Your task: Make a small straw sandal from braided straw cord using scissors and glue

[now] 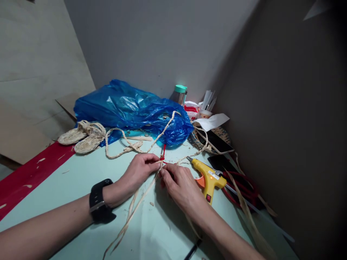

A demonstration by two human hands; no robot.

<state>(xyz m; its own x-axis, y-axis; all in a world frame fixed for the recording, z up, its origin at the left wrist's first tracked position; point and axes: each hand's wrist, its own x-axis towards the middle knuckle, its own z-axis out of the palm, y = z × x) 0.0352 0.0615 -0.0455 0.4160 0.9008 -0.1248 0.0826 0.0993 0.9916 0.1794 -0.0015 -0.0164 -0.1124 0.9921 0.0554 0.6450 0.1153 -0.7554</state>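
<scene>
My left hand (141, 168) and my right hand (180, 182) meet over the middle of the table, fingers closed in a pinch. Between their fingertips are pale dried-fibre strands (135, 210), whose loose ends trail toward me. Just beyond the fingertips, a red cord (164, 152) is tied at the same spot and runs away from me. A long braided fibre rope (159, 136) winds across the table behind my hands. The exact crossing of strands is partly hidden by my fingers.
A yellow glue gun (208, 177) lies right of my right hand. Behind are a blue plastic bag (127, 104), woven slippers (90, 137), and a bottle with a green lid (179, 94). Red-handled scissors (230, 196) and a phone (218, 141) lie rightward. Red cloth (40, 169) covers the left edge.
</scene>
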